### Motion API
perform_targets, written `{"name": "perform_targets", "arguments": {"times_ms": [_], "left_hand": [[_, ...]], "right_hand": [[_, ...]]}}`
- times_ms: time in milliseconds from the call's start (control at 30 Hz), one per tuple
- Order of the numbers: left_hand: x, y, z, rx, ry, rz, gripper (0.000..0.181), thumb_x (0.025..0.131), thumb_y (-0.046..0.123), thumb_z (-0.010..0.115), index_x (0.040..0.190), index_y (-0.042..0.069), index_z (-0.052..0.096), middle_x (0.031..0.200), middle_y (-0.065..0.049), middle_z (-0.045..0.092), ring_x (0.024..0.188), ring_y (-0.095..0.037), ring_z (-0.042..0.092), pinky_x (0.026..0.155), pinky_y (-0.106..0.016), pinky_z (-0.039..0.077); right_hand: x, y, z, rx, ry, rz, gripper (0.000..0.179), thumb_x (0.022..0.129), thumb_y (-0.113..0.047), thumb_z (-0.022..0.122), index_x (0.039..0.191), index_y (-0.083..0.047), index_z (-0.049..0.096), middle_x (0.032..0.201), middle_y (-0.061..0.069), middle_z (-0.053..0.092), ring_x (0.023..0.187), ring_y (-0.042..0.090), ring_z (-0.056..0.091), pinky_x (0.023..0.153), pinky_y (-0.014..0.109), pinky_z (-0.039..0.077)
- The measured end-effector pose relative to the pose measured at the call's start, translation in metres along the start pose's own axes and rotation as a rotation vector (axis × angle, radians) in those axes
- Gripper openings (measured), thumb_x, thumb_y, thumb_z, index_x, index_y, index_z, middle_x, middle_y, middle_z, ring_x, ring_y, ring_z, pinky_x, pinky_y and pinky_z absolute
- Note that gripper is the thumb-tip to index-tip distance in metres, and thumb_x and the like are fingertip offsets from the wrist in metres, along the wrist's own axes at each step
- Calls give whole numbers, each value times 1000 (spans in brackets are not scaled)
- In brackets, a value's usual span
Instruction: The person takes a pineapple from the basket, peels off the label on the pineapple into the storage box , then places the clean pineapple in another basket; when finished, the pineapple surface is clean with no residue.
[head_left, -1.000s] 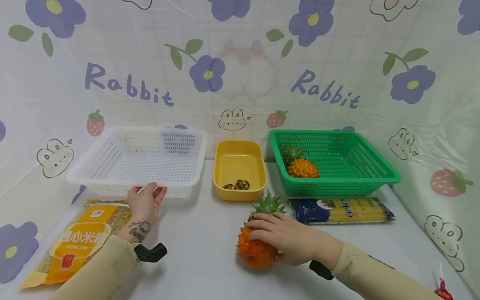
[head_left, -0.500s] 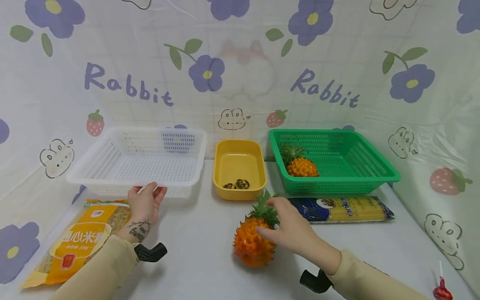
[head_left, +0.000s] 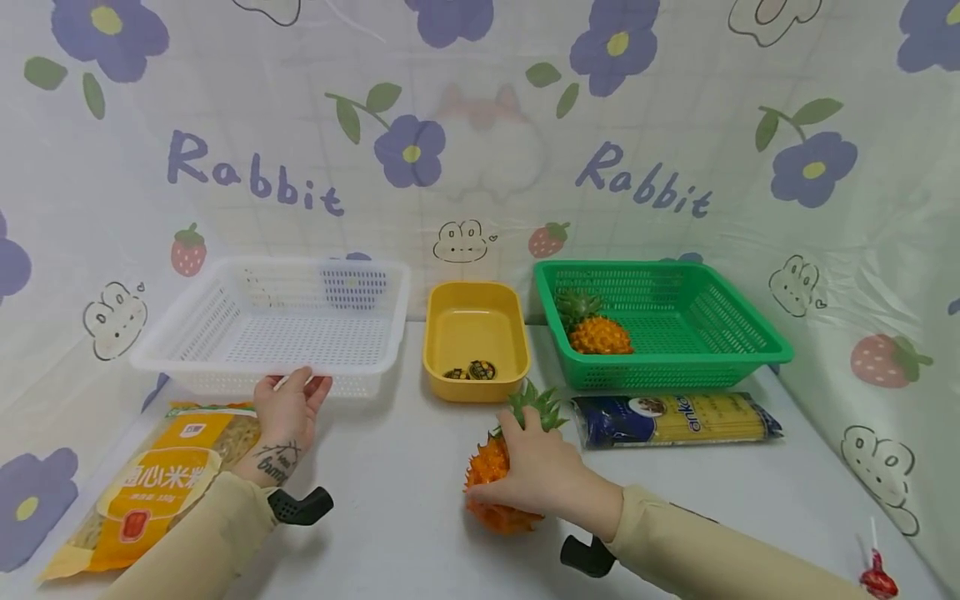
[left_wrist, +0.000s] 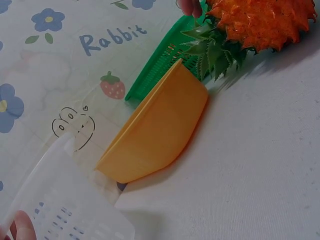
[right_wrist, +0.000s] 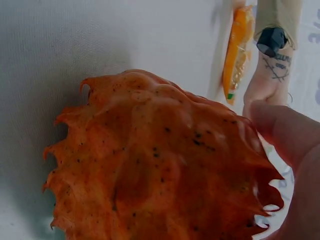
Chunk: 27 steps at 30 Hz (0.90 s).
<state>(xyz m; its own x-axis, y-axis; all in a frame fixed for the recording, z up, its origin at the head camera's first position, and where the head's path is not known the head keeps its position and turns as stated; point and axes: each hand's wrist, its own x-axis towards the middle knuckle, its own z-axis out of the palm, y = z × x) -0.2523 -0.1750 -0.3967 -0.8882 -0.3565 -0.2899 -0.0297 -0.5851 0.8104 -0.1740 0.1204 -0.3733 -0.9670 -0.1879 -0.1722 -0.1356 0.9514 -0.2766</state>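
An orange, spiky artificial pineapple (head_left: 487, 464) with a green leafy crown lies on the white tabletop. My right hand (head_left: 546, 468) grips it from above, thumb across its near left side and fingers toward the crown. Close up in the right wrist view, the thumb (right_wrist: 287, 127) bears against the flank of the pineapple (right_wrist: 150, 165); the other fingers are hidden there. On the left, my left hand (head_left: 291, 410) pinches the front rim of a white perforated basket (head_left: 360, 379). A fingertip (left_wrist: 24, 227) shows over that rim in the left wrist view.
Between the baskets stands a yellow tub (head_left: 477, 329) with small dark-and-yellow round pieces (head_left: 480, 370). A green basket (head_left: 690, 372) holds another pineapple (head_left: 602, 335). Spaghetti (head_left: 678, 419) lies before it, a bag of pasta (head_left: 168, 475) at left, a red lollipop (head_left: 877, 577) at front right.
My right hand lifted off the pineapple, turned, and came back down on it with the thumb on its near left side. The pineapple shifted slightly left. My left hand stayed at the basket rim.
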Motion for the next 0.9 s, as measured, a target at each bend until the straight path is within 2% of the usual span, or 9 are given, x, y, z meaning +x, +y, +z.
{"name": "perform_targets", "arguments": {"times_ms": [200, 333, 567, 800, 900], "left_hand": [[-1, -1, -1, -18, -4, -5, 36, 91, 5, 54, 116, 16, 30, 106, -4, 40, 85, -16, 50, 82, -24, 53], [-1, 0, -1, -22, -6, -5, 38, 91, 5, 54, 118, 15, 29, 106, -4, 40, 83, -15, 51, 82, -25, 53], [0, 0, 0, -18, -24, -1, 48, 91, 5, 53, 131, 10, 27, 110, -3, 42, 88, -16, 52, 83, -25, 52], [1, -1, -1, -20, -7, -7, 40, 91, 4, 53, 121, 14, 29, 106, -4, 40, 85, -15, 51, 82, -24, 53], [2, -1, -1, -23, -5, -8, 41, 91, 5, 54, 122, 14, 29, 107, -4, 41, 85, -15, 52, 82, -24, 53]], "right_hand": [[3, -3, 1, -32, -32, -15, 107, 58, -71, 70, 141, -14, 34, 136, 20, 35, 102, 45, 50, 73, 55, 50], [4, -4, -1, -42, -45, -39, 106, 55, -70, 73, 140, -17, 37, 129, 19, 39, 97, 42, 51, 70, 52, 50], [6, -3, -7, -32, -101, -64, 92, 56, -61, 78, 131, -18, 48, 113, 14, 44, 85, 33, 51, 65, 45, 49], [2, 1, -12, -14, -156, -90, 85, 54, -51, 82, 127, -19, 51, 111, 13, 44, 81, 29, 52, 67, 42, 48], [-3, 5, -15, 0, -180, -113, 86, 54, -50, 83, 127, -19, 51, 114, 13, 43, 81, 27, 52, 67, 42, 49]]}}
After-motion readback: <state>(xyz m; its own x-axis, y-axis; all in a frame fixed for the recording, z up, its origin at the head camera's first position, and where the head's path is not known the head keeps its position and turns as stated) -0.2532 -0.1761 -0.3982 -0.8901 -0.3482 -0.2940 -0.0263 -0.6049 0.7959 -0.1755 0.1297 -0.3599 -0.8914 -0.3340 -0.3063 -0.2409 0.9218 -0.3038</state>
